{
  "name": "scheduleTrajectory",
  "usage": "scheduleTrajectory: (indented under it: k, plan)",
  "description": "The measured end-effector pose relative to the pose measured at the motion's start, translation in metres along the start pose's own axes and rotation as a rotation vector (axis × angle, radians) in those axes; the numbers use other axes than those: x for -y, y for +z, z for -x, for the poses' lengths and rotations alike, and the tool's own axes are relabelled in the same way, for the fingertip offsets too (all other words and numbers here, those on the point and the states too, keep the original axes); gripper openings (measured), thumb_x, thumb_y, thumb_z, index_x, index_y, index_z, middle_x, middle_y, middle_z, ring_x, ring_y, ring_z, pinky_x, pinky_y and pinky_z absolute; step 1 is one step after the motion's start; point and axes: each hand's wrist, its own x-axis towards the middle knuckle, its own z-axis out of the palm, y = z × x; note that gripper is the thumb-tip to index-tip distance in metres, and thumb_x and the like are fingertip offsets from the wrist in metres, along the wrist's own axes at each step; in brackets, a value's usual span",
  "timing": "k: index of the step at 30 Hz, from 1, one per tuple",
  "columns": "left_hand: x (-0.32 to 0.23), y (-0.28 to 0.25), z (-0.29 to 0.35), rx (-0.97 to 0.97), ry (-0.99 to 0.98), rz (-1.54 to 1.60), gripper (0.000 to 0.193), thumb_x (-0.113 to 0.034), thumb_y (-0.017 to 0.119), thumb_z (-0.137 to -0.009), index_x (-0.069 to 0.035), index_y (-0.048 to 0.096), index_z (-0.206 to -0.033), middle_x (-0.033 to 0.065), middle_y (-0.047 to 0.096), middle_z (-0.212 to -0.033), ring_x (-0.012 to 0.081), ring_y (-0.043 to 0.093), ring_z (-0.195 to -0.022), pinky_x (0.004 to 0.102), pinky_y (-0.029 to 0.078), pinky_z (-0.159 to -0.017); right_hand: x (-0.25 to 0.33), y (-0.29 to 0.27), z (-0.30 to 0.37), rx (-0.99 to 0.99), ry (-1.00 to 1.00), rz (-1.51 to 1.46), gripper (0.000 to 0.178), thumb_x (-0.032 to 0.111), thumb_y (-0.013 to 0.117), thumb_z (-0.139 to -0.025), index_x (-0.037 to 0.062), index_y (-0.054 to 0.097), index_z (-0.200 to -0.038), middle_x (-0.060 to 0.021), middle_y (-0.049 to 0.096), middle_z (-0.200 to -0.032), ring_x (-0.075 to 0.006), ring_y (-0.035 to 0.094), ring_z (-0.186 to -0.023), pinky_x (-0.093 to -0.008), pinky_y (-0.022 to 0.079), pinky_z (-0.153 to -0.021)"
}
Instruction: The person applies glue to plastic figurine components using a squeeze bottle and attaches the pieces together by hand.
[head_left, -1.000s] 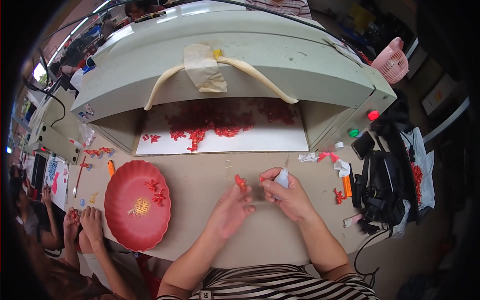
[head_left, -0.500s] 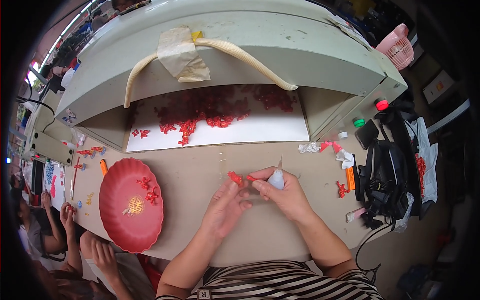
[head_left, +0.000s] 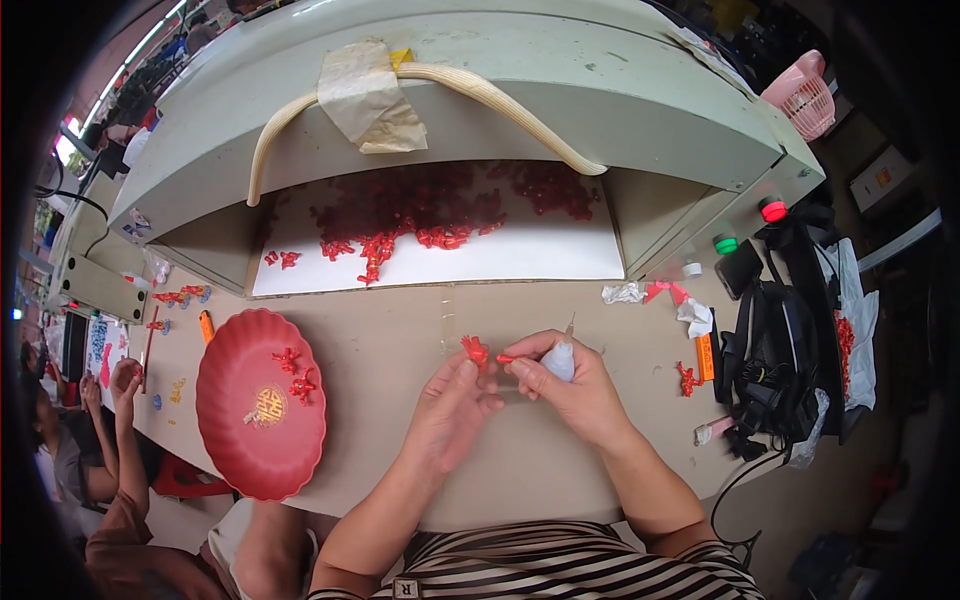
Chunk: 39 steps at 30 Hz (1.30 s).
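Hands are meeting at centre frame over the table (head_left: 400, 340): left hand (head_left: 452, 405) is pinching a small red piece (head_left: 474, 349), right hand (head_left: 570, 385) is gripping a white bottle (head_left: 558, 361); red plate (head_left: 262, 465) is sitting at lower left

Beige worktable (head_left: 400, 340) sitting before a pale green metal machine housing (head_left: 560, 90); bright daylight coming in far left.

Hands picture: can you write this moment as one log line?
left hand: holds small red plastic piece | right hand: holds small white object, pinches red bit | round red plastic plate: few red pieces, left on tan table
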Motion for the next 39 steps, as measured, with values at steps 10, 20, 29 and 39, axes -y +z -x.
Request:
scheduleTrajectory:
  k: [10, 20, 29, 39]
  plan:
    - [0.000, -0.002, 0.000, 0.039, 0.007, 0.013, 0.020, -0.021, 0.055, -0.086, -0.010, 0.057, -0.104, 0.0001, 0.058, -0.096, 0.0097, 0.053, -0.080, 0.0284, 0.046, -0.070, 0.001, 0.000, 0.000, 0.005, 0.008, 0.017, 0.015, 0.009, 0.056, -0.085, 0.0021, 0.057, -0.097, -0.0003, 0.056, -0.084, -0.0047, 0.050, -0.070, -0.0190, 0.044, -0.063]
    - [-0.001, 0.000, 0.000, 0.036, -0.004, -0.006, 0.019, -0.020, 0.055, -0.086, -0.010, 0.057, -0.103, -0.0011, 0.058, -0.093, 0.0095, 0.053, -0.080, 0.0282, 0.045, -0.071, 0.006, 0.003, 0.001, -0.011, -0.023, 0.032, 0.014, 0.004, 0.058, -0.082, -0.0001, 0.056, -0.096, -0.0018, 0.058, -0.085, -0.0054, 0.051, -0.072, -0.0196, 0.044, -0.065]
    - [-0.001, -0.001, 0.001, 0.038, -0.040, 0.013, 0.021, -0.021, 0.056, -0.086, -0.010, 0.056, -0.103, -0.0011, 0.058, -0.090, 0.0083, 0.051, -0.078, 0.0266, 0.045, -0.071, 0.006, 0.002, 0.003, -0.047, -0.142, 0.212, 0.012, 0.001, 0.059, -0.080, 0.0002, 0.058, -0.092, -0.0023, 0.060, -0.086, -0.0072, 0.054, -0.079, -0.0213, 0.045, -0.071]
    - [-0.001, 0.001, 0.000, 0.021, -0.042, -0.008, 0.023, -0.020, 0.057, -0.085, -0.009, 0.056, -0.105, -0.0007, 0.058, -0.091, 0.0080, 0.052, -0.079, 0.0267, 0.045, -0.072, 0.011, 0.000, 0.004, -0.024, -0.151, 0.319, 0.011, 0.003, 0.061, -0.080, -0.0005, 0.059, -0.090, -0.0024, 0.060, -0.084, -0.0074, 0.054, -0.078, -0.0212, 0.045, -0.071]
